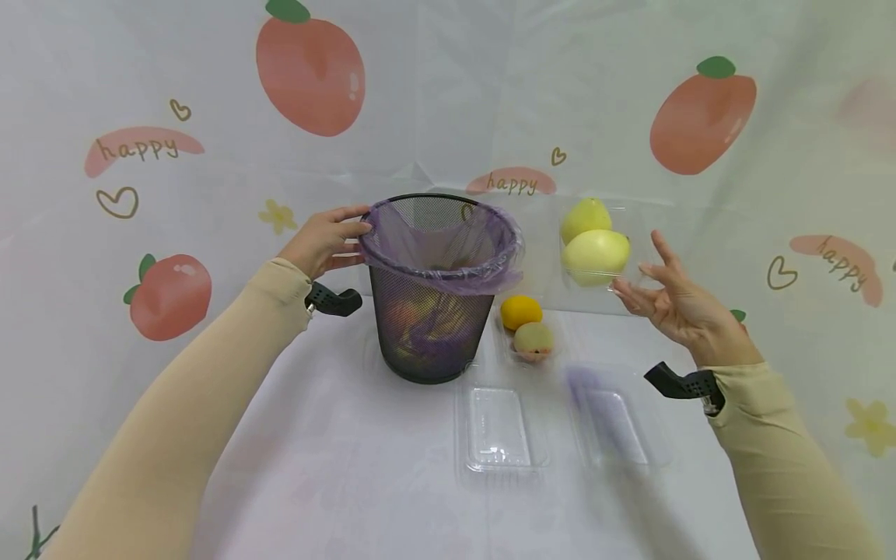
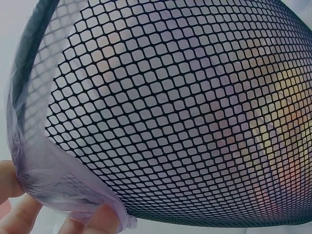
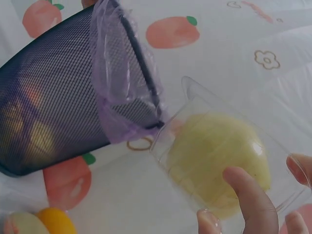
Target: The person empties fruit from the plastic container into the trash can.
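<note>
The clear plastic tray [image 3: 200, 105] is thin, glossy and see-through, and carries 2 smooth, rounded yellow-green fruits [image 1: 595, 253]. It is raised to the right of the wastebasket [image 1: 434, 334]. The right hand [image 1: 689, 315] holds the tray by its edge, its fingers spread and partly bent. The left hand [image 1: 318, 237] has its fingers extended against the wastebasket's rim and the liner; whether it pinches them I cannot tell. The wastebasket is black wire mesh, round and tapered, with a crinkled translucent purple liner [image 3: 112, 92] folded over the rim; yellow and reddish shapes show blurrily through its lower wall. Beside its base sit an orange-yellow fruit [image 1: 521, 312] and a pale, roundish fruit [image 1: 533, 341]. Nearer lie 2 rectangular containers [image 1: 498, 428] of transparent plastic.
</note>
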